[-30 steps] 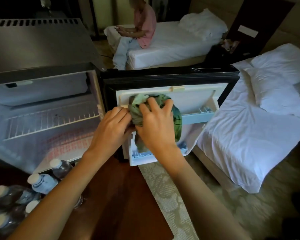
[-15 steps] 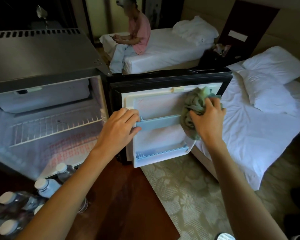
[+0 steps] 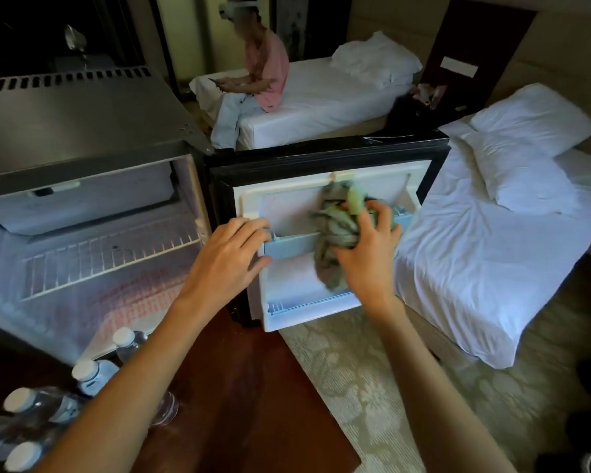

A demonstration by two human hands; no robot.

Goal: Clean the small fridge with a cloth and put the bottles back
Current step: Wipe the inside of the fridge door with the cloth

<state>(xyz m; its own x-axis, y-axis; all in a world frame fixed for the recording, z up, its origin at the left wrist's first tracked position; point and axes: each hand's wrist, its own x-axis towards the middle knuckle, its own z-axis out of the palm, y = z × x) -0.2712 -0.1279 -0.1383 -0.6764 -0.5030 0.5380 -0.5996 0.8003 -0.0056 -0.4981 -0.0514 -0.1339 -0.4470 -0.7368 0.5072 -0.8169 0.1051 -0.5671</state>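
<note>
The small fridge (image 3: pixel 82 138) stands open at the left, its wire shelf (image 3: pixel 110 257) bare. Its door (image 3: pixel 280 199) is swung wide, white inner liner facing me. My right hand (image 3: pixel 369 254) presses a crumpled green cloth (image 3: pixel 338 227) against the liner, over the right part of the upper door rack (image 3: pixel 290 245). My left hand (image 3: pixel 229 257) rests on the door's left inner edge, fingers on the rack's end. Several water bottles with white caps (image 3: pixel 93 373) stand on the dark wooden floor at the lower left, partly hidden by my left forearm.
A bed with white sheets and pillows (image 3: pixel 492 240) lies close behind the door on the right. A second bed (image 3: pixel 321 100) at the back has a person in a pink top sitting on it. Patterned carpet (image 3: pixel 372 387) lies beneath my arms.
My right hand has swept the cloth across the door liner, first from left to the right edge, then back toward the middle. The left hand has stayed on the door's left edge.
</note>
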